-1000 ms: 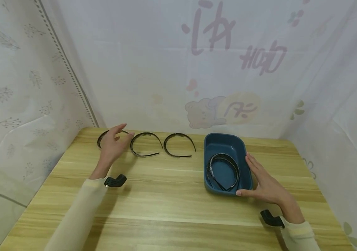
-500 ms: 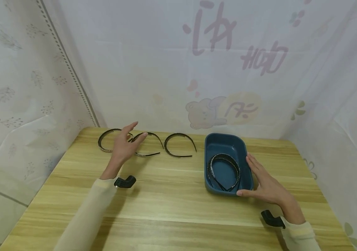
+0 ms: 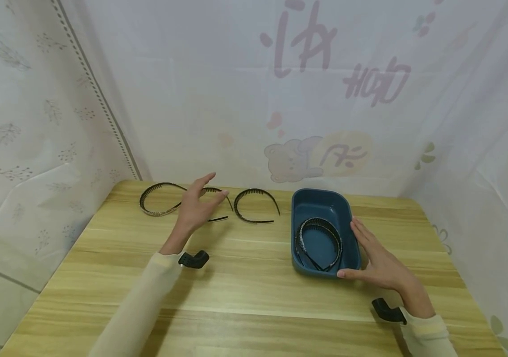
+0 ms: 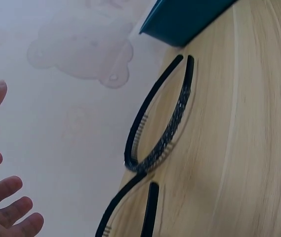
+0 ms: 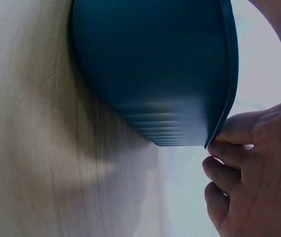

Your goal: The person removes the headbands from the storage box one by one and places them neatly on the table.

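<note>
Blue tub (image 3: 330,202), gripped by the right hand (image 3: 380,265), holds seemingly 2 headbands (image 3: 300,240), presumably done. Apparently remaining: 3 loose headbands (image 3: 255,191) on the bench (image 3: 254,287), 1 left of the outspread, empty left hand (image 3: 195,210), 1 partly hidden by it, 1 to its right.

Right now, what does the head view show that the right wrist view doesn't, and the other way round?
Of the two, only the head view shows three headbands on the table, more headbands inside the blue bin, and the left grip.
Only the right wrist view shows ridges on the outside of the bin.
Both show the blue bin, the table, the pale backdrop and the right grip touching the bin.
</note>
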A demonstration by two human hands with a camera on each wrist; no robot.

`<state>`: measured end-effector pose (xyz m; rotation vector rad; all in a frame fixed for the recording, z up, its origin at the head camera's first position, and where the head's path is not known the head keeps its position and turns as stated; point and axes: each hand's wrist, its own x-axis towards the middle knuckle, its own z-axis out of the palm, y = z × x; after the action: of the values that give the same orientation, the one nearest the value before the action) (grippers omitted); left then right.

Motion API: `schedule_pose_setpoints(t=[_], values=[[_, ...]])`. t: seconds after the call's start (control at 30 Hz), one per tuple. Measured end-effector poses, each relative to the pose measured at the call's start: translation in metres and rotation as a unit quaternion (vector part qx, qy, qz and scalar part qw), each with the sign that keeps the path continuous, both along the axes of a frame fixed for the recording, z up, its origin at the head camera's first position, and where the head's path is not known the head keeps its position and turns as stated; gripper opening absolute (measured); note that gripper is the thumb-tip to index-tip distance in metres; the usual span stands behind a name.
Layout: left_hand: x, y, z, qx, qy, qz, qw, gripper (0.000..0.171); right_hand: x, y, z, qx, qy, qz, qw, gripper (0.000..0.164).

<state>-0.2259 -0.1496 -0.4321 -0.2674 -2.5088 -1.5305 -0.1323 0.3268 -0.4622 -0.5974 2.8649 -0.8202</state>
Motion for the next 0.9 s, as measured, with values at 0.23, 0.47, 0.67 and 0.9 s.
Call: schedule_pose_setpoints(t=[0.23, 0.47, 0.67, 0.9], values=[[0.000, 0.019, 0.004, 0.000, 0.003, -0.024, 0.9997, 0.067, -0.001, 0.001, -0.001, -0.008, -0.002, 0.003, 1.000, 0.129], [0.000, 0.037, 0.006, -0.005, -0.014, -0.034, 0.9993, 0.068, -0.001, 0.001, -0.001, -0.010, -0.005, 0.002, 1.000, 0.129], [0.000, 0.051, 0.005, -0.011, 0.003, -0.055, 0.9984, 0.068, -0.001, 0.002, -0.001, -0.010, -0.008, 0.002, 1.000, 0.129], [-0.003, 0.066, 0.005, 0.003, 0.029, -0.084, 0.9961, 0.067, -0.001, 0.001, -0.001, -0.010, -0.007, 0.002, 1.000, 0.129]])
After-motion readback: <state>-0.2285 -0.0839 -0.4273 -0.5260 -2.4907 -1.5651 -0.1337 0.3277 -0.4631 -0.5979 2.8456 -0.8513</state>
